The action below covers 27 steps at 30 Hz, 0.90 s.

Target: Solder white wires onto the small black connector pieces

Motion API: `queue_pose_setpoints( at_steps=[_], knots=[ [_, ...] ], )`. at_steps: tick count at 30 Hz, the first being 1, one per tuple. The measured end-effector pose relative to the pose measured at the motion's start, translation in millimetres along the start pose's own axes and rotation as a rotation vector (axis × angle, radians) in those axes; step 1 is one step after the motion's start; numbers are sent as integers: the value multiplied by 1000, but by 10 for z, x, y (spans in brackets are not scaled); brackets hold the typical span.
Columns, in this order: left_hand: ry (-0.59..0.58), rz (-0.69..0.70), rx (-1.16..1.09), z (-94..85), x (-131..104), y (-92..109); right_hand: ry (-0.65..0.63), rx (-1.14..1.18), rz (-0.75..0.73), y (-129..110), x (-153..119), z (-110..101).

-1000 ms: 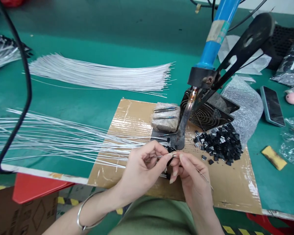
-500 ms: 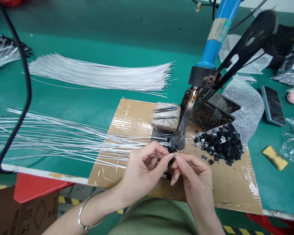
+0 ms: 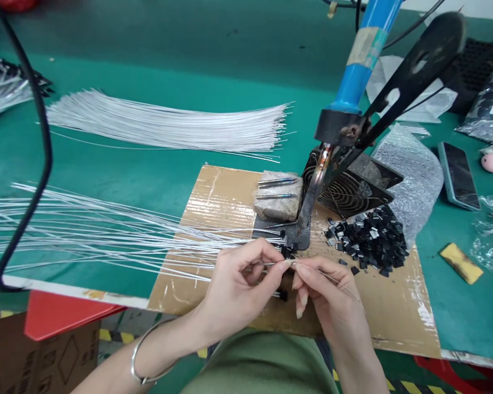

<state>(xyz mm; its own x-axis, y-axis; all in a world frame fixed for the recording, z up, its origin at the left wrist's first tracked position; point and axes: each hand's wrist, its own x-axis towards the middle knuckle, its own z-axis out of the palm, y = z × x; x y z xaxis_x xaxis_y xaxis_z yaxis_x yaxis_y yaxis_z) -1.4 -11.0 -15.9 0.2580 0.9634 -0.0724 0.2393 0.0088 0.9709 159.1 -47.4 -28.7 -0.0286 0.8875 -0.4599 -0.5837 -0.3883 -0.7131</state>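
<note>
Over the cardboard sheet (image 3: 378,323), my left hand (image 3: 242,284) pinches a white wire (image 3: 269,264) between thumb and index finger. Close against it, my right hand (image 3: 328,290) has thumb and index finger closed on a thin metallic wire (image 3: 337,280), which trails back over the hand. The fingertips of both hands nearly meet, so the ends held there are mostly hidden. White wires with black ends (image 3: 225,246) lie behind and left of my hands. Just beyond my fingers, a blue-handled soldering iron (image 3: 349,87) is clamped tip-down in a black stand.
A block (image 3: 278,205) with metal pieces on top sits beside the iron. To the right are a small fan (image 3: 340,191), a pile of small black pieces (image 3: 376,241), a phone (image 3: 459,175) and a yellow sponge (image 3: 460,264). A white wire bundle (image 3: 168,123) lies behind; a black cable (image 3: 45,142) hangs left.
My right hand has shifted slightly right and down, its lower fingers spreading a little, and the thin wire has moved with it. My left hand stays nearly in place.
</note>
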Motion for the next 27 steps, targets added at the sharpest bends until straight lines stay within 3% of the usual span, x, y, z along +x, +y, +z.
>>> queue_pose_setpoints(
  at_steps=[18,27],
  knots=[
    [102,-34,-49,128,-61,-70,62,111,-55,72,-34,83],
    [90,-96,-118,159,-53,-24,115,45,-126,154,-63,124]
  ],
)
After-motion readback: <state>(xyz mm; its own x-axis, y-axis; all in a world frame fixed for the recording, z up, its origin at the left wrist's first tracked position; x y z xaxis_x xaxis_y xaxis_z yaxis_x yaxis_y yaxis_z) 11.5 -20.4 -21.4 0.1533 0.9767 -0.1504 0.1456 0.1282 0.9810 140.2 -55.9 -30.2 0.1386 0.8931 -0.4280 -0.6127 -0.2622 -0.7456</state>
